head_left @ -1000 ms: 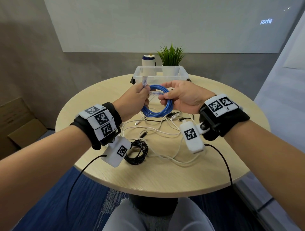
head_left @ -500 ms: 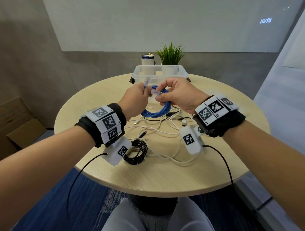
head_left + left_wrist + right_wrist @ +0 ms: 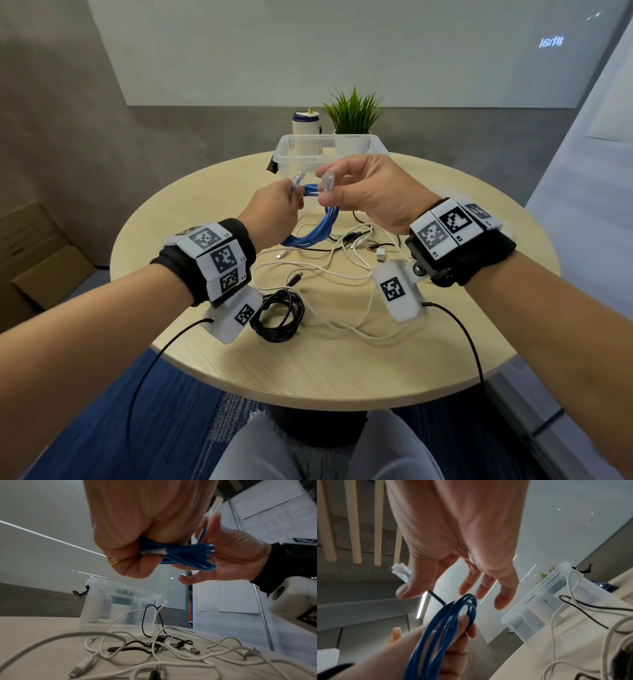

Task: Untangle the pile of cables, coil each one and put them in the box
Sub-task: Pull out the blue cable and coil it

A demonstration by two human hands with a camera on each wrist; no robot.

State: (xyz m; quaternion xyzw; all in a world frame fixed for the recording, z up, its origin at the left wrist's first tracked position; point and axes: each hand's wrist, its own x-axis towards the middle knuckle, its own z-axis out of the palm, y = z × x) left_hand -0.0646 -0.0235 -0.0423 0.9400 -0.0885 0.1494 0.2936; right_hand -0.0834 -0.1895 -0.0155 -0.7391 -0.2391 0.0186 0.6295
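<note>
We are holding the coiled blue cable (image 3: 317,226) above the bench (image 3: 342,363), left hand (image 3: 274,212) clenching the loops so they keep shape, right hand (image 3: 370,192) pinching the clear plug (image 3: 327,181) to tuck the tail before boxing in the box (image 3: 329,150).

Round pale wood-grain table (image 3: 342,370) at centre frame, on a dark pedestal. Blue carpet (image 3: 113,411) along the bottom. Grey wall (image 3: 51,120) at upper left, whiteboard panel (image 3: 308,51) across the top. Cardboard boxes (image 3: 37,257) at left edge. Glass partition (image 3: 589,154) at right.
</note>
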